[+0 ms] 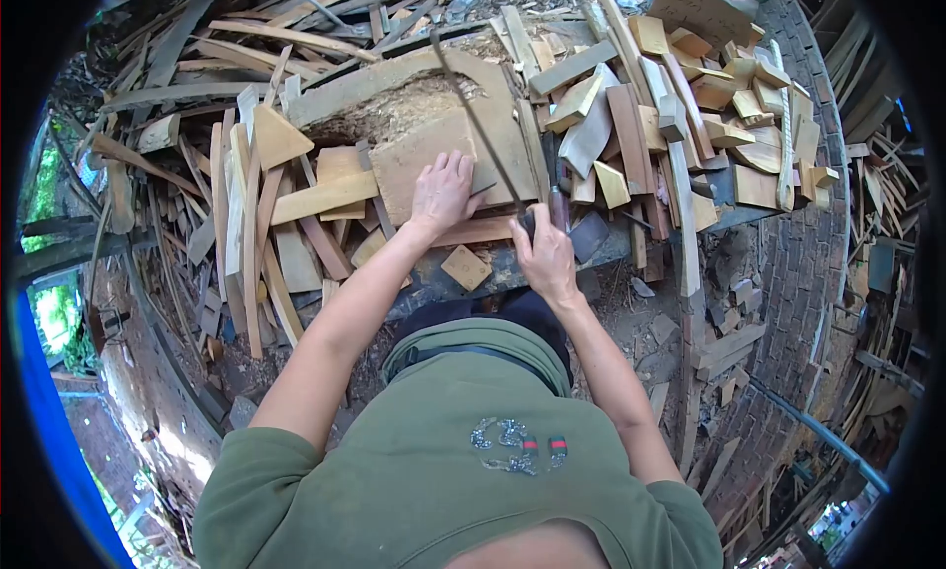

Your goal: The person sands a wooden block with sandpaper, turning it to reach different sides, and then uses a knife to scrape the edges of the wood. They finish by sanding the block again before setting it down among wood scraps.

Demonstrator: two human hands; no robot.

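My left hand (443, 190) lies on a flat wooden board (404, 170), fingers stretched forward over its surface. Beside its thumb, a short thin dark piece (483, 189) pokes out over the wood. My right hand (547, 262) is closed around the black handle of a tool with a long, narrow dark blade (480, 126). That blade slants up and left across the board, its far end over a large, rough hollowed slab (394, 104). Just right of the blade is another tool with a dark reddish handle (559, 209). A small square wood block (466, 267) sits near the bench's front edge.
Offcuts (724, 106) are heaped at the right of the bench (443, 291), with a cardboard piece (700, 12) behind. Long strips (241, 195) lean and pile up on the left. A brick surface (788, 303) and a blue-grey pipe (818, 431) are at right.
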